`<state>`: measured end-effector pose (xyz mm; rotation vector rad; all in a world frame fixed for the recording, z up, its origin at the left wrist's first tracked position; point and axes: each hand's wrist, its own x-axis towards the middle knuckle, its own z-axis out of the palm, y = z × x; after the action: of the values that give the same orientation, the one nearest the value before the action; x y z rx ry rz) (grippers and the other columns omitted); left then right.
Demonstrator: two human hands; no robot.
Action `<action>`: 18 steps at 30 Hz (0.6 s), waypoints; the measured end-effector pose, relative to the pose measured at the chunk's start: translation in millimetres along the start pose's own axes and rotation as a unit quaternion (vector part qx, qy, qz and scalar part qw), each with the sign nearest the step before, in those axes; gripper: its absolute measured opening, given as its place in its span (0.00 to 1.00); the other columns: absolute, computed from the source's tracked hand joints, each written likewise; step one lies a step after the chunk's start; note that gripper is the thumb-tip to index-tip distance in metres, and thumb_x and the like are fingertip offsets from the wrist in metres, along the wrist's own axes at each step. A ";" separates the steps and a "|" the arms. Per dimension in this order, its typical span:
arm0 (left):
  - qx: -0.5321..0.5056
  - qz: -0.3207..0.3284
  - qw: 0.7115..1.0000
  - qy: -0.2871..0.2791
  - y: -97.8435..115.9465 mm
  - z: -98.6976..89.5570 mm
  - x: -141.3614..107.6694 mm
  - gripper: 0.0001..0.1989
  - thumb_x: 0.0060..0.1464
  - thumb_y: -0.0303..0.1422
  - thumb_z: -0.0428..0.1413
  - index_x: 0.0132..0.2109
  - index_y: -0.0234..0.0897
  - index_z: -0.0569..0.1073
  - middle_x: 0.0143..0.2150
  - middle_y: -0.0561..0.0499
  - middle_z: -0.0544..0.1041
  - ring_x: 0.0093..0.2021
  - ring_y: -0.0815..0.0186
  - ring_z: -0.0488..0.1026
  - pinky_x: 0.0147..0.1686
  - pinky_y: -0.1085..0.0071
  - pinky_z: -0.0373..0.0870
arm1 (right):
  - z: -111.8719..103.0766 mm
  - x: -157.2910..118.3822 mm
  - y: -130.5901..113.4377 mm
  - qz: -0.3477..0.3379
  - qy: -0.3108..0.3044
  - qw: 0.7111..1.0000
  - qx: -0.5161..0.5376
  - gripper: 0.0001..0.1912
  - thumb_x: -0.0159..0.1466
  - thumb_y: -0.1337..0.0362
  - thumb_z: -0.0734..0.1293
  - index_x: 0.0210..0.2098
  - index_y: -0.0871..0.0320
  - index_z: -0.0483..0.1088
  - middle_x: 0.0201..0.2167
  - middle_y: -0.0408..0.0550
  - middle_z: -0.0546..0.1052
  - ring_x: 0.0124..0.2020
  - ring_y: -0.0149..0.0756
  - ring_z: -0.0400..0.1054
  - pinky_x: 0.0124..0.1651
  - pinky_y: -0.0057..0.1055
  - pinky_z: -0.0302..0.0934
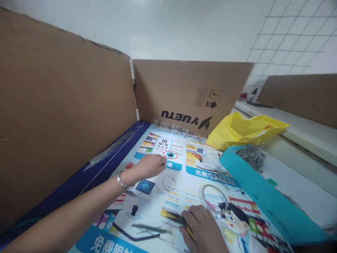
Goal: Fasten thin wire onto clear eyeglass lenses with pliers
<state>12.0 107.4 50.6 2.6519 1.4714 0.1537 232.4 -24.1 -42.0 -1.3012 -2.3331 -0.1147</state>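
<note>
My left hand (151, 165), with a silver bracelet (121, 180) at the wrist, is closed above the middle of the printed sheet. Whatever its fingers pinch, if anything, is too small to make out. Lower down, my right hand (202, 225) is wrapped round pliers (179, 218) with dark jaws and a yellow handle, the jaws pointing left. A coil of wire (214, 198) lies on the sheet just beyond my right hand. Left of the pliers are several short cut wires (151, 228). A smaller thin loop (169, 183) shows between the hands.
Cardboard walls (65, 88) stand at the left and back. Long straight wires (113, 149) lie along the left side. Wire scraps (223, 177) are scattered at right, near a blue box (263, 196) holding a wire tangle (251, 156). A yellow bag (242, 130) sits behind it.
</note>
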 end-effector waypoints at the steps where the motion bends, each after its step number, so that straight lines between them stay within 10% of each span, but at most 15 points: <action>1: 0.016 -0.029 0.999 -0.006 -2.9 0.6 13.3 0.08 0.54 0.31 0.47 0.34 0.37 0.71 0.35 0.47 0.76 0.34 0.63 0.72 0.30 0.71 0.63 | 0.1 0.1 0.0 0.001 0.001 1.000 0.002 0.08 0.54 0.65 0.66 0.35 0.53 0.66 0.31 0.44 0.70 0.33 0.38 0.62 0.35 0.32 0.54; 7: 0.046 -0.048 0.997 -0.027 -2.3 28.4 59.7 0.09 0.51 0.32 0.51 0.39 0.34 0.71 0.40 0.41 0.76 0.39 0.56 0.74 0.34 0.68 0.67 | 2.0 0.8 1.5 0.012 -0.006 1.000 0.011 0.09 0.53 0.66 0.67 0.34 0.53 0.66 0.32 0.44 0.70 0.34 0.38 0.61 0.36 0.32 0.54; 18: 0.071 -0.051 0.995 -0.047 -1.0 55.8 66.2 0.16 0.53 0.22 0.43 0.48 0.28 0.68 0.42 0.34 0.74 0.41 0.55 0.74 0.38 0.63 0.70 | -0.8 2.2 0.5 0.045 -0.041 0.996 0.059 0.07 0.55 0.65 0.66 0.35 0.53 0.67 0.33 0.45 0.70 0.36 0.39 0.60 0.38 0.34 0.55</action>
<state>53.8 161.8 -2.3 2.6412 1.6402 -0.0872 232.1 -22.4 -40.4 -1.3730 -2.3060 0.1055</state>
